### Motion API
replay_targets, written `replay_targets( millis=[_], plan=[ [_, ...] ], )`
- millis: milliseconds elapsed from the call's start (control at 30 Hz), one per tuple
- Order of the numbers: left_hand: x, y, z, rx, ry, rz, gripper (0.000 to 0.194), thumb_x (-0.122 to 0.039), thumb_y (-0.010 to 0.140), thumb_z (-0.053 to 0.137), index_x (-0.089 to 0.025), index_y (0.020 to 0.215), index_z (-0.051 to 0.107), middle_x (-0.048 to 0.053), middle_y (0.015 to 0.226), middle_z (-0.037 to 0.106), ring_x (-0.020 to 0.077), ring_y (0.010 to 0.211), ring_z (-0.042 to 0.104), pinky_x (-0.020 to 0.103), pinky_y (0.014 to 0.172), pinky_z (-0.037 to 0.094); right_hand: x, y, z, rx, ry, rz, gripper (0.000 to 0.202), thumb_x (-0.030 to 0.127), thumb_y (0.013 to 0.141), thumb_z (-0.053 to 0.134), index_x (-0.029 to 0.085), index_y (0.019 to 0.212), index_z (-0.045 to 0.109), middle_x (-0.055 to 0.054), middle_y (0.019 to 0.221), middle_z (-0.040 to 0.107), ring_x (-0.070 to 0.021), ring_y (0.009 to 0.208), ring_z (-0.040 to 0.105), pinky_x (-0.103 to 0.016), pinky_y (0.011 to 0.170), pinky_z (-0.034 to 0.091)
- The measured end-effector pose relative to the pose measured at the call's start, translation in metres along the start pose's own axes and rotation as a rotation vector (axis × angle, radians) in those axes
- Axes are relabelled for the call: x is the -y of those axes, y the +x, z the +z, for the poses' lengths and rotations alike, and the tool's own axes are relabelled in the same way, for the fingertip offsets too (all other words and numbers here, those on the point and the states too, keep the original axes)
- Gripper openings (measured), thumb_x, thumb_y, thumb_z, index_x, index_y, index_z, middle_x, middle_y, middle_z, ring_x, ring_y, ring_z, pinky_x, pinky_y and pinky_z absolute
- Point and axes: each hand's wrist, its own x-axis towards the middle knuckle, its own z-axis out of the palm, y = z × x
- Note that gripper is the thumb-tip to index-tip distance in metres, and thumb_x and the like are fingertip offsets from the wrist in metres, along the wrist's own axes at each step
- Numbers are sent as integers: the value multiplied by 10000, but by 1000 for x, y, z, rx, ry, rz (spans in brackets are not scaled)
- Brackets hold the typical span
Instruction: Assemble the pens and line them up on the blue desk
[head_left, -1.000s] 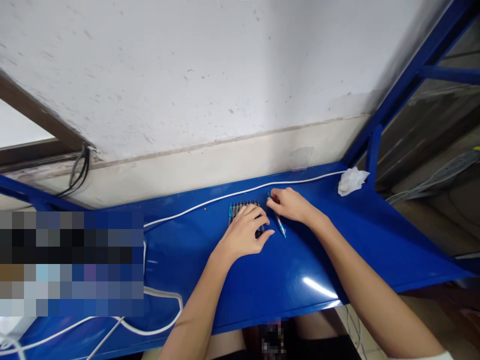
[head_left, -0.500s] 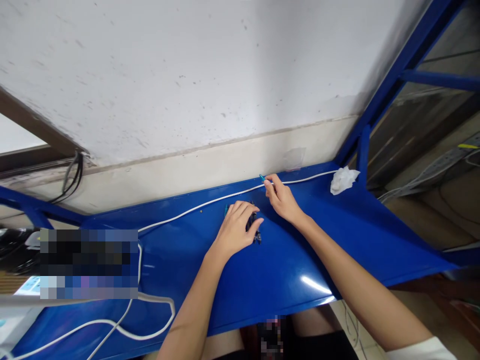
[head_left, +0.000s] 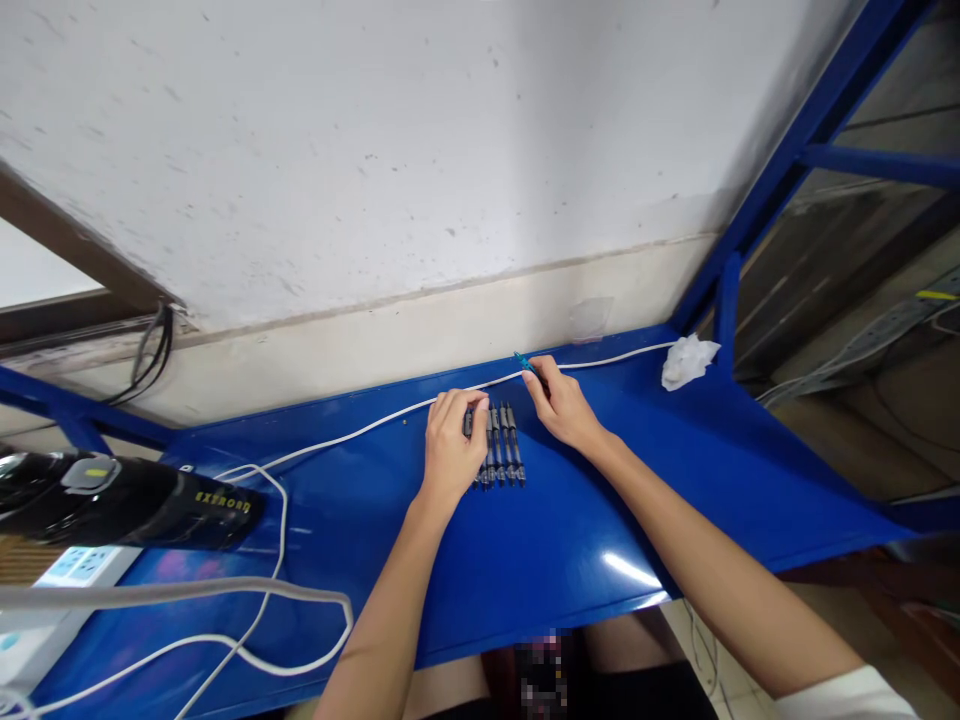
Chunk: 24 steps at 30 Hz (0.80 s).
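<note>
Several black pens (head_left: 502, 450) lie side by side in a neat row on the blue table. My left hand (head_left: 454, 435) curls over the left end of this row, its thumb and index finger close together near the pens' far ends. A dark pen barrel shows in the gap between them; the other fingertips are hidden. To the right of the row, slightly raised, my right hand (head_left: 566, 405) is closed on a teal pen (head_left: 522, 361). The teal end points up and left past the fingertips, and the rest is mostly covered by the hand.
A white cable (head_left: 360, 433) runs along the table's back. Crumpled white tissue (head_left: 688, 362) lies at the right rear. On the left are a black bottle (head_left: 165, 503), a white power strip (head_left: 60, 605) and looped cable. Blue frame bars (head_left: 726, 310) rise at the right.
My left hand has shifted left, uncovering more of the black pen row. My right hand still holds the teal pen, which now shows more of its length.
</note>
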Motion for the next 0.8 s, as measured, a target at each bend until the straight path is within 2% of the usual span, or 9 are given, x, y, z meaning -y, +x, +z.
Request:
replay_targets(
  millis=[200,300,433,533,633,700,800],
  plan=[
    [-1,-1,-1,-16,-6,-29,141,-287,1084,553,-241,1067,685,54,1013,737,240,994,671,428,998,478,4,-1,0,60,-30,-12,372,491,1141,386,226,1330,566,-47,888,720,-222,706,665,-297,693,419],
    [-1,1,-2,-39,-73,-92,162,-319,1079,568,-243,1080,710,59,1020,746,239,991,681,431,1010,493,5,-2,-2,68,-39,8,361,503,1140,385,220,1270,569,-37,856,700,-214,687,646,-293,683,400],
    [-3,2,0,-15,-388,-246,291,-413,1060,623,-257,1283,726,93,1228,786,257,1154,719,417,1048,531,10,-4,-1,162,-23,-55,355,526,1138,396,239,1060,590,-19,799,662,-193,674,606,-287,670,384],
    [-6,2,2,52,-690,-340,406,-448,1047,649,-262,1404,700,108,1386,756,281,1324,688,446,1157,508,17,-6,2,287,11,-162,364,500,1150,376,241,1063,616,-29,853,689,-192,714,622,-288,702,402],
    [-7,2,4,88,-843,-403,357,-442,1025,690,-249,1316,767,113,1336,783,294,1315,706,471,1183,509,22,-8,5,363,53,-181,368,467,1162,356,237,1249,629,-23,861,702,-194,715,646,-290,718,416],
    [-6,2,6,50,-887,-450,295,-424,991,742,-234,1206,810,112,1252,815,293,1236,749,465,1142,548,24,-9,7,367,60,-167,388,459,1165,347,231,1336,611,-20,850,707,-193,696,649,-289,701,413],
    [-5,2,9,-43,-920,-499,221,-391,936,812,-214,1068,831,99,1128,844,277,1096,799,438,1048,609,22,-10,13,345,25,-168,405,468,1168,333,216,1329,606,-33,845,725,-200,682,650,-291,670,401]
  ],
)
